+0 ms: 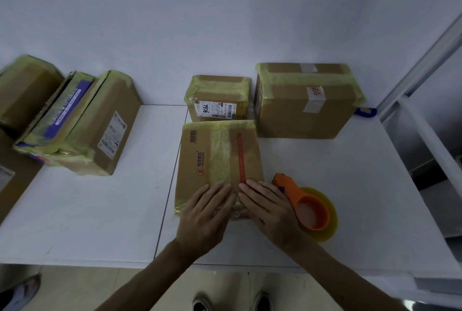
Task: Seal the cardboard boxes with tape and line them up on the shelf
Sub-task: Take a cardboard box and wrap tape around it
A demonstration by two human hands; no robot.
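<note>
A cardboard box with a red strip and yellow tape along its top (217,158) lies on the white table (100,210) in front of me. My left hand (207,213) and my right hand (267,208) both press flat on the near end of its top, fingers straight, side by side. An orange tape dispenser with a yellow tape roll (310,208) lies on the table just right of my right hand. Behind the box stand a small taped box with a shipping label (217,98) and a larger taped box (305,100).
Several taped boxes (75,120) lie at the table's left end against the white wall. A white shelf frame (425,115) stands at the right. A small blue object (366,112) peeks out behind the large box. The table's front edge runs just below my forearms.
</note>
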